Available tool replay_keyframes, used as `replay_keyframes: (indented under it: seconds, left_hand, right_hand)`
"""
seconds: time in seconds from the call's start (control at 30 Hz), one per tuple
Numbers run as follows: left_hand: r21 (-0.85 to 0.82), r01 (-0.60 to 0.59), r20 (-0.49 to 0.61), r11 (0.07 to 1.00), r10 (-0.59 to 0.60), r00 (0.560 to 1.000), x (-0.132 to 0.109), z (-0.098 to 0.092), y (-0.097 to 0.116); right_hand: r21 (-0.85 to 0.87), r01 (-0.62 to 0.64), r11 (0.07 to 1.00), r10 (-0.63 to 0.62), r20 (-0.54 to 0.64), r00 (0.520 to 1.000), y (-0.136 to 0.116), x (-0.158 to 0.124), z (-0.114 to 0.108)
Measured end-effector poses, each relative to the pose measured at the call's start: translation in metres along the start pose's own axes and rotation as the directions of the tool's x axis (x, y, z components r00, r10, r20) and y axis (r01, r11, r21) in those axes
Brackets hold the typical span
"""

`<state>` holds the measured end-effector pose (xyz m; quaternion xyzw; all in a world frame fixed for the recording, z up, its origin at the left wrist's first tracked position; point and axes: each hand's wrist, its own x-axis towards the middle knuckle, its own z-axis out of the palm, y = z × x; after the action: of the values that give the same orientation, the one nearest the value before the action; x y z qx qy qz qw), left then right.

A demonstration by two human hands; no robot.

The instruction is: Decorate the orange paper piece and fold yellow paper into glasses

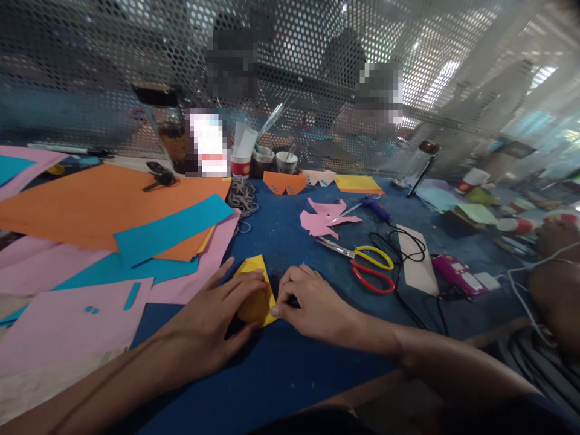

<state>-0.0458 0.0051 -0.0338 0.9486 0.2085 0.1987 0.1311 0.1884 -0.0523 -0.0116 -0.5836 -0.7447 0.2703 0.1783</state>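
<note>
Yellow folded paper piece [259, 289] lies flat on the blue table top [290, 241], directly in front of you, with its pointed corner aimed away from you toward the perforated metal screen [90, 60]; its long axis runs from you to that screen, tilted slightly left. Your left hand [212, 326] rests palm down on the near left part of the piece, fingers extended and spread, pressing rather than gripping. Your right hand [312, 305] sits just beside its right edge, fingers curled, the fingertips pinching that edge against the table. One pair of scissors with a yellow and a red handle loop [369, 269] lies well to the right. Three small cups [263, 162] stand by the screen; their contents cannot be determined. Large orange, teal and pink paper sheets [104, 211] overlap at the left.
</note>
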Motion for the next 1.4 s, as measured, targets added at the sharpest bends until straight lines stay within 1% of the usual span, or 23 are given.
replay_keyframes:
  seconds: [0.07,0.3,0.57,0.73,0.87,1.0,1.27,1.4]
  left_hand:
    - [0.01,0.006,0.006,1.0,-0.006,1.0,0.0,0.0,0.0]
    - [0.009,0.004,-0.027,1.0,-0.004,1.0,-0.001,0.0,0.002]
    - [0.022,0.012,-0.017,1.0,-0.012,1.0,-0.001,0.0,0.003]
    - [0.04,-0.013,-0.047,0.999,0.015,0.999,-0.001,0.0,0.003]
    - [0.049,-0.029,-0.04,0.998,0.031,0.999,-0.002,0.002,0.002]
    - [0.041,-0.034,-0.066,0.999,0.037,0.997,-0.004,0.004,0.001]
    - [0.035,-0.01,-0.004,0.999,0.01,1.0,-0.004,0.003,0.001]
    - [0.053,-0.047,-0.023,0.998,0.048,0.999,-0.003,0.002,0.0]
  right_hand:
    - [0.0,-0.01,1.0,0.01,0.017,1.0,-0.001,0.001,-0.002]
    - [-0.019,-0.021,1.0,0.022,0.049,0.999,-0.004,0.004,-0.006]
    - [-0.048,-0.006,0.999,0.009,0.069,0.998,-0.005,0.005,-0.008]
    - [-0.064,-0.002,0.998,0.009,0.107,0.994,-0.007,0.007,-0.011]
    - [-0.077,-0.003,0.997,0.011,0.108,0.994,-0.009,0.007,-0.014]
    - [-0.095,0.012,0.995,0.0,0.123,0.992,-0.011,0.008,-0.016]
    - [-0.109,0.038,0.993,-0.024,0.124,0.992,-0.009,0.009,-0.015]
    - [-0.123,0.043,0.991,-0.028,0.125,0.992,-0.008,0.009,-0.015]
